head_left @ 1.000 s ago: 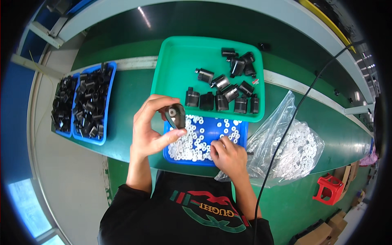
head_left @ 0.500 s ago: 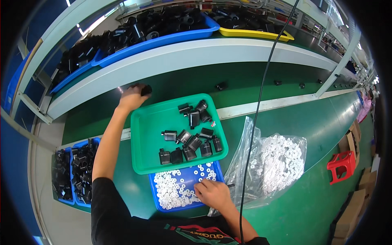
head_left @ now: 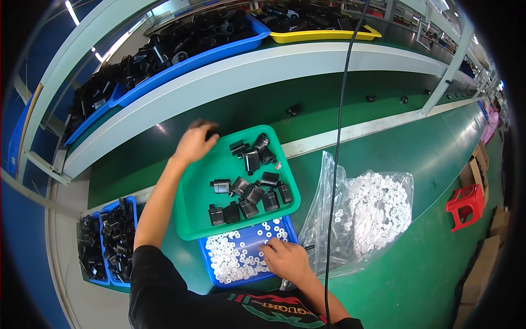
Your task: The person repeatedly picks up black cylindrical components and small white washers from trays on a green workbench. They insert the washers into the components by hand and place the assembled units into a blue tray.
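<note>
My left hand (head_left: 196, 143) is raised over the far left corner of a green tray (head_left: 189, 216). Its bent fingers are blurred, and a dark patch shows beside them; whether they hold a part is unclear. Several black cylindrical plastic fittings (head_left: 252, 193) lie in the tray, mostly on its right half. My right hand (head_left: 286, 260) rests low over a blue tray (head_left: 249, 237) of small white rings (head_left: 227, 260), fingers pinched together, what they hold hidden. A thin dark rod (head_left: 309, 248) sticks out beside that hand. The green tray overlaps the blue tray's far edge.
Beyond the tray, a dark green belt carries spaced black parts (head_left: 294, 109). A clear bag of white rings (head_left: 378, 214) lies right, a black cable (head_left: 341, 109) hanging across. Blue bins (head_left: 131, 219) of black parts stand left; blue (head_left: 192, 68) and yellow trays (head_left: 329, 36) fill the shelf above.
My left hand has come back from the belt, rightward and nearer, to the green tray's corner; the black part it had is no longer clearly visible. My right hand has barely moved.
</note>
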Tool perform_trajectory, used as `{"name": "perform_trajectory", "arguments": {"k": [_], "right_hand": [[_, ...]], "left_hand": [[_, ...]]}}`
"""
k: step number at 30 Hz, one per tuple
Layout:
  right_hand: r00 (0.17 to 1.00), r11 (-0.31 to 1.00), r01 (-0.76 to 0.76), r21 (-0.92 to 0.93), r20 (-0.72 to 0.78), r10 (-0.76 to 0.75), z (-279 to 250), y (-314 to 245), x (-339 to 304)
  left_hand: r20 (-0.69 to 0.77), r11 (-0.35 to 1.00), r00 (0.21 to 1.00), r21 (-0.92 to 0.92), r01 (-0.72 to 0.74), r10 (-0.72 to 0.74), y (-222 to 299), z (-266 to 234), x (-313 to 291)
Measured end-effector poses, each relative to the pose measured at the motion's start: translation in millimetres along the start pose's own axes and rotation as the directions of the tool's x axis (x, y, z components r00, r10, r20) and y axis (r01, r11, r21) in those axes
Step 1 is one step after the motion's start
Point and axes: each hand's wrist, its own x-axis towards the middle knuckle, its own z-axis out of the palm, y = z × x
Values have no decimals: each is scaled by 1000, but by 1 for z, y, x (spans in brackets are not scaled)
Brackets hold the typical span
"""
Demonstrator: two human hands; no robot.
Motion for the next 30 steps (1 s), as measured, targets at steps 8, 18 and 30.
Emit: {"name": "perform_trajectory", "arguments": {"k": [8, 18, 30], "right_hand": [[999, 1000, -15, -26, -29, 14, 4, -1, 2], [999, 999, -44, -5, -6, 44, 3, 0, 4], [995, 995, -97, -20, -41, 96, 1, -2, 3]], "left_hand": [[182, 996, 980, 18, -90, 85, 70, -1, -56], [127, 987, 992, -158, 31, -11, 66, 0, -122], [-90, 970, 978, -176, 169, -187, 89, -26, -167]]}}
